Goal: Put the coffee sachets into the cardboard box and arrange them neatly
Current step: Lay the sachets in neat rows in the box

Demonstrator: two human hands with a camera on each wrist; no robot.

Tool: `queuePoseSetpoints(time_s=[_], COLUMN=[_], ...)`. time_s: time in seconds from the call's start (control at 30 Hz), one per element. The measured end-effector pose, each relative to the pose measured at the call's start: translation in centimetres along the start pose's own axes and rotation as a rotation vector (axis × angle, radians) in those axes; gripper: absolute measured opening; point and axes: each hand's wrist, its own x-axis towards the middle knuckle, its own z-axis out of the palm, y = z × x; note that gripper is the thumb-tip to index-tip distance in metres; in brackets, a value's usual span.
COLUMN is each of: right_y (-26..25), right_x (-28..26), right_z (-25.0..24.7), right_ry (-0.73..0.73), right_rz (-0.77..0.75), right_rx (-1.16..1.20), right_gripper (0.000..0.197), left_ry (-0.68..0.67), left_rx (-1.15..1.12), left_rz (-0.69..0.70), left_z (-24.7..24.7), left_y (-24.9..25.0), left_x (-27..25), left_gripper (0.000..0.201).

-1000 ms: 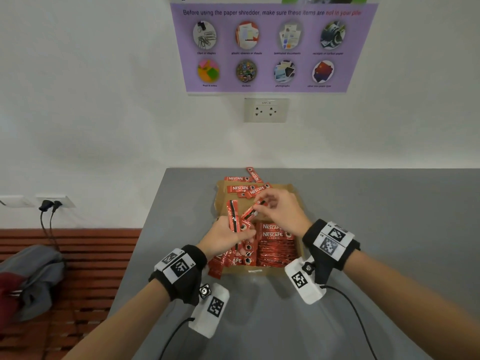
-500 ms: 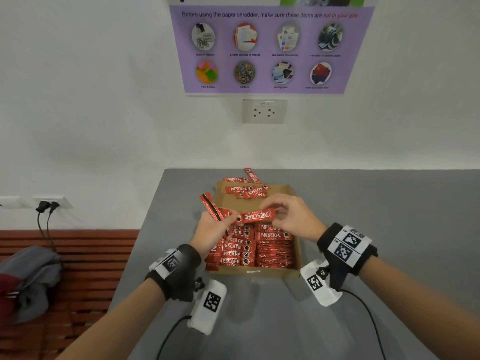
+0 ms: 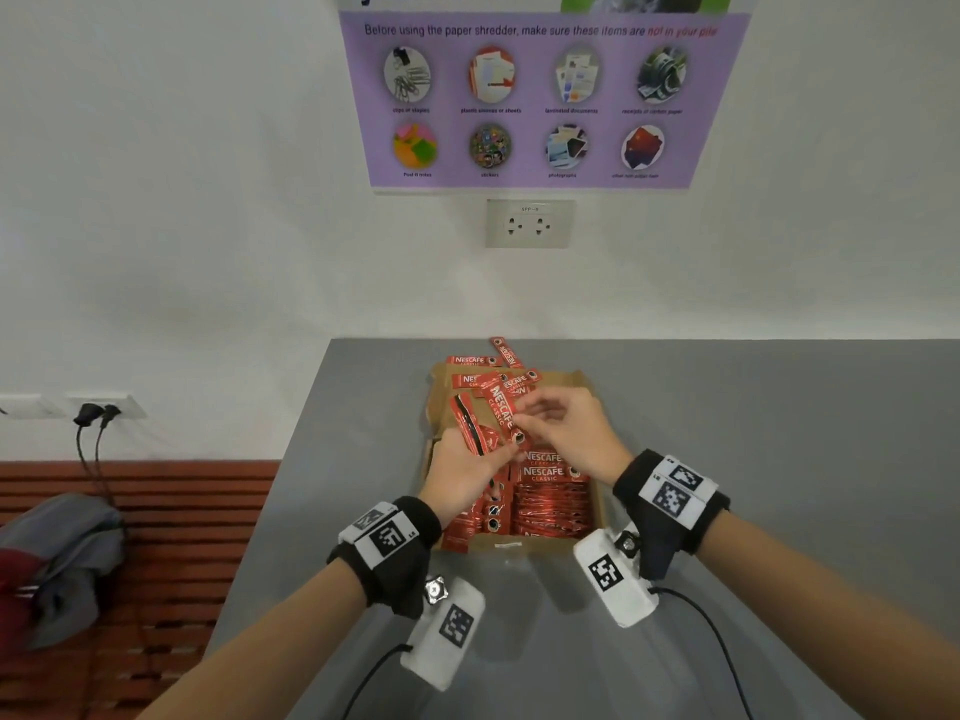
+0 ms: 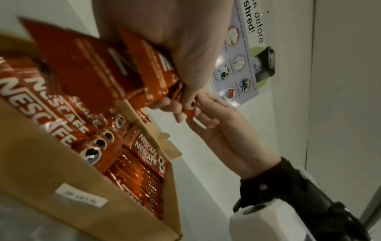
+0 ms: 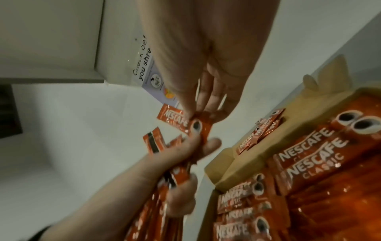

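Observation:
An open cardboard box (image 3: 598, 504) lies on the grey table, with red Nescafe sachets (image 3: 550, 504) packed in two neat rows at its near end. My left hand (image 3: 491, 457) grips a small bundle of sachets (image 3: 470, 433) upright above the box's left side; the same bundle (image 4: 88, 65) fills the left wrist view. My right hand (image 3: 530, 418) pinches a single sachet (image 3: 500, 407) by its lower end and holds it against the bundle. The pinched sachet (image 5: 199, 128) shows between my right fingertips. Loose sachets (image 3: 480, 362) lie at the box's far end.
One sachet (image 3: 506, 350) sticks out past the far rim onto the table (image 3: 779, 459). A wall with a socket (image 3: 529, 223) and a purple poster stands just behind. At the left, a wooden bench carries grey clothing (image 3: 57, 558).
The single sachet, held level across the box half a second ago, now stands tilted against the bundle. Both hands have drawn together over the box's left middle.

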Motion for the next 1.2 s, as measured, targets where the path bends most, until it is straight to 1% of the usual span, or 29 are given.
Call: queuePoseSetpoints(time_s=[0.07,0.1,0.2,0.27,0.33,0.57,0.67,0.97,1.03,1.07,1.13,1.2], right_y=[0.6,1.1,2.7,3.6,4.0,5.2,5.1,5.0,4.6,4.2,2.7,0.6], right_x=[0.3,0.4,0.1,-0.2,-0.2,0.6,0.9,0.4,0.3,0.3,0.1,-0.4], right_z=[-1.3,-2.0,-3.0,-2.7,-2.4,-2.0,-2.2,-2.0,-2.2,-2.2,-1.7,-0.5], right_ry=[-0.042,-0.091,-0.324,-0.421,-0.455,-0.481,-0.491,-0.459,-0.412,-0.369,-0.313,-0.342], right_rz=[0.043,0.070,0.138,0.169,0.187,0.181,0.190,0.184,0.170,0.153,0.096,0.028], right_rx=[-0.057,-0.137,-0.401,-0.455,-0.445,-0.554,-0.566,-0.577,-0.560,-0.540,-0.491,-0.411], right_gripper=[0.012,0.012,0.013,0.013,0.012,0.007,0.009,0.006,0.005,0.006,0.015,0.024], left_ry=[0.064,0.098,0.145,0.147,0.136,0.111,0.087,0.067,0.075,0.087,0.115,0.128], left_rx=[0.067,0.084,0.083,0.084,0.095,0.124,0.140,0.110,0.111,0.104,0.076,0.033], left_rz=[-0.036,-0.047,-0.029,-0.026,-0.036,-0.041,-0.034,-0.043,-0.041,-0.043,-0.045,-0.050], left_z=[-0.6,-1.1,-2.3,-2.5,-2.5,-2.4,-2.5,-2.3,-2.3,-2.3,-2.1,-1.7], left_y=[-0.2,-0.3,-0.6,-0.6,-0.6,-1.0,-0.9,-0.7,-0.8,-0.8,-0.8,-0.5], left_x=[0.3,0.5,0.7,0.6,0.4,0.0,0.1,0.1,0.1,0.1,0.1,0.2], left_gripper=[0.005,0.006,0.008,0.008,0.007,0.003,0.006,0.014,0.016,0.019,0.024,0.030])
